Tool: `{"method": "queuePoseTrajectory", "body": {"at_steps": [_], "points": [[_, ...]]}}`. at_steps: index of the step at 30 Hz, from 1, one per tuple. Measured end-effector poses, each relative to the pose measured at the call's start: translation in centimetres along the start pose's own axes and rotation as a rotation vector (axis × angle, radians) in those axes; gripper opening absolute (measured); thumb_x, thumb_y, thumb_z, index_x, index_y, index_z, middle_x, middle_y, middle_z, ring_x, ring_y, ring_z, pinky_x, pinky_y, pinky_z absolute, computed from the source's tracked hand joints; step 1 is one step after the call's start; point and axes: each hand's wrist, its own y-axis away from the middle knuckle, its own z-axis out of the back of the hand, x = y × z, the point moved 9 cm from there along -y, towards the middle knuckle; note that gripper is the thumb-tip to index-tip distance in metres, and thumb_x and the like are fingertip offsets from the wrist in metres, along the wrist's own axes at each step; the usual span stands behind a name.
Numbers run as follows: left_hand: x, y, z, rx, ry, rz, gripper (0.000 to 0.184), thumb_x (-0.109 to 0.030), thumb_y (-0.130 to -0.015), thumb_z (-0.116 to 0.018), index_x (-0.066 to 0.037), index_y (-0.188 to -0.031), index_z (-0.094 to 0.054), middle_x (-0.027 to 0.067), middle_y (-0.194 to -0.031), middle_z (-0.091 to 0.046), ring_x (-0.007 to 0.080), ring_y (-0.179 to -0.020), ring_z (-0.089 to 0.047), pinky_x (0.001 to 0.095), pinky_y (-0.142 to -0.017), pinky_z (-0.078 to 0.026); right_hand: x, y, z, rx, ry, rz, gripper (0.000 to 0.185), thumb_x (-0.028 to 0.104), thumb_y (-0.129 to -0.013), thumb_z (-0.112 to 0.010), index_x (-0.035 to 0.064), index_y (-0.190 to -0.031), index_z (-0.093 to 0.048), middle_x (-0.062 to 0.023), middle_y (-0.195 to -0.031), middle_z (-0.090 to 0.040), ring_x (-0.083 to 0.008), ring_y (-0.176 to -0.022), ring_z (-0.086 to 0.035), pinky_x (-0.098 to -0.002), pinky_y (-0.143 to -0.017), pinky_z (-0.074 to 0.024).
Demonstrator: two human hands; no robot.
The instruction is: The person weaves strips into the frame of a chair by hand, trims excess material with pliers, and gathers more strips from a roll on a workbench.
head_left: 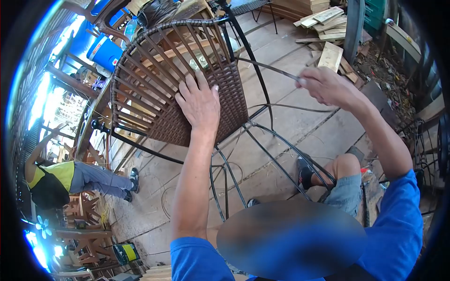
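A brown woven chair back (187,112) on a dark metal frame (251,51) tilts in front of me. Its lower part is tightly woven; the upper part shows separate strips with gaps. My left hand (200,100) lies on the weave with fingers spread, fingertips at the border with the open strips. My right hand (328,86), off to the right, is closed on a long brown strip (269,66) that runs taut to the chair's right edge. More of the strip hangs in a loop below that hand.
Stacked wood pieces (328,23) lie at the upper right beside a post (352,30). A blue cooler (105,52) is at upper left. Another person (61,180) stands at left. Thin metal legs cross the tiled floor (154,192).
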Motion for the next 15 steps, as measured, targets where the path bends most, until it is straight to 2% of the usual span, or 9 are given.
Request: {"method": "queuePoseTrajectory", "body": {"at_steps": [3, 6, 7, 10, 13, 15], "points": [[-0.3, 0.4, -0.6, -0.03, -0.045, 0.011, 0.06, -0.036, -0.081, -0.064, -0.005, -0.129, -0.046, 0.0176, -0.128, -0.044, 0.0377, -0.121, -0.038, 0.0527, -0.098, -0.03, 1.1, 1.8, 1.6, -0.181, 0.174, 0.343, 0.029, 0.024, -0.093, -0.045, -0.0018, -0.094, -0.057, -0.01, -0.06, -0.047, -0.0167, -0.055, -0.048, -0.0332, -0.052, -0.0401], [0.0, 0.7, -1.4, -0.021, -0.02, 0.003, 0.061, -0.039, -0.084, -0.059, -0.004, -0.132, -0.043, 0.02, -0.131, -0.042, 0.0403, -0.126, -0.034, 0.057, -0.099, -0.028, 0.4, 2.0, 1.5, -0.179, 0.219, 0.293, 0.027, 0.023, -0.093, -0.047, -0.0031, -0.093, -0.057, -0.014, -0.064, -0.051, -0.023, -0.061, -0.051, -0.0356, -0.059, -0.0419], [0.1, 0.8, -1.5, -0.032, -0.025, 0.0, 0.061, -0.039, -0.085, -0.058, -0.004, -0.132, -0.043, 0.0201, -0.131, -0.042, 0.0406, -0.125, -0.035, 0.0574, -0.099, -0.028, 0.3, 2.0, 1.6, -0.199, 0.235, 0.338, 0.024, 0.02, -0.092, -0.05, -0.0032, -0.094, -0.057, -0.0152, -0.067, -0.054, -0.0251, -0.061, -0.052, -0.0367, -0.059, -0.0423], [-0.2, 0.9, -1.9, -0.059, -0.025, -0.024, 0.06, -0.039, -0.086, -0.057, -0.003, -0.132, -0.041, 0.0204, -0.13, -0.042, 0.0411, -0.124, -0.035, 0.0581, -0.098, -0.029, -0.5, 2.7, 2.9, -0.23, 0.299, 0.292, 0.022, 0.018, -0.092, -0.05, -0.003, -0.094, -0.057, -0.0175, -0.07, -0.056, -0.0291, -0.063, -0.055, -0.0386, -0.06, -0.0423], [0.1, 1.2, -2.0, -0.07, -0.03, -0.038, 0.06, -0.039, -0.086, -0.057, -0.003, -0.132, -0.041, 0.0203, -0.13, -0.041, 0.041, -0.124, -0.036, 0.0571, -0.099, -0.029, -0.1, 4.4, 3.6, -0.281, 0.378, 0.365, 0.017, 0.014, -0.091, -0.05, -0.002, -0.091, -0.055, -0.0181, -0.07, -0.056, -0.0314, -0.065, -0.057, -0.0394, -0.06, -0.0423], [0.1, 1.3, -1.9, -0.06, 0.004, -0.039, 0.06, -0.038, -0.086, -0.057, -0.003, -0.132, -0.041, 0.0203, -0.13, -0.041, 0.0408, -0.124, -0.035, 0.0571, -0.099, -0.029, -0.5, 6.3, 3.7, -0.31, 0.515, 0.303, 0.014, 0.013, -0.09, -0.051, -0.0009, -0.09, -0.054, -0.019, -0.071, -0.056, -0.0334, -0.067, -0.057, -0.0396, -0.061, -0.0426]]}}
